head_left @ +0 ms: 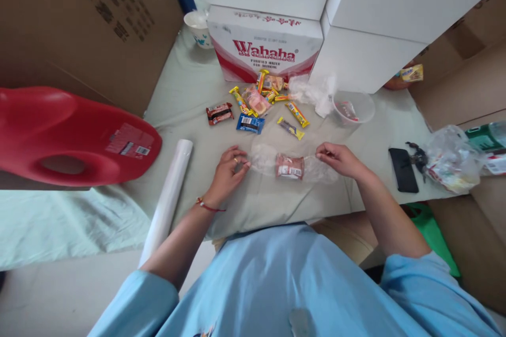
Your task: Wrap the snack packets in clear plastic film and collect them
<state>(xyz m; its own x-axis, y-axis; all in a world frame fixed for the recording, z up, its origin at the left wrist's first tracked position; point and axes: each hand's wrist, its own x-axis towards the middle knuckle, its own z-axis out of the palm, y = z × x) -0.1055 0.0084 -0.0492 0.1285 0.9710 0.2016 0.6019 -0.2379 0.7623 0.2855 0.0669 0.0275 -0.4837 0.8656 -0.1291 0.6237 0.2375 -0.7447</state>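
A reddish-brown wrapped snack (290, 167) with a white label lies on a sheet of clear plastic film (264, 160) spread on the cloth. At the film's left edge, the thumb and fingers of my left hand (231, 171) come together on it. My right hand (340, 159) pinches the film's right side between thumb and fingertips. Just beyond are a blue snack packet (250, 124), a dark red packet (220, 114) and a small yellow stick packet (290, 128).
Several yellow and pink snacks (256, 99) lie before a Wahaha carton (269, 47). A clear plastic tub (353, 108) stands beside crumpled plastic (316, 92). Left are a white roll (168, 195) and a red jug (130, 139); right are a black phone (403, 170) and keys (418, 157).
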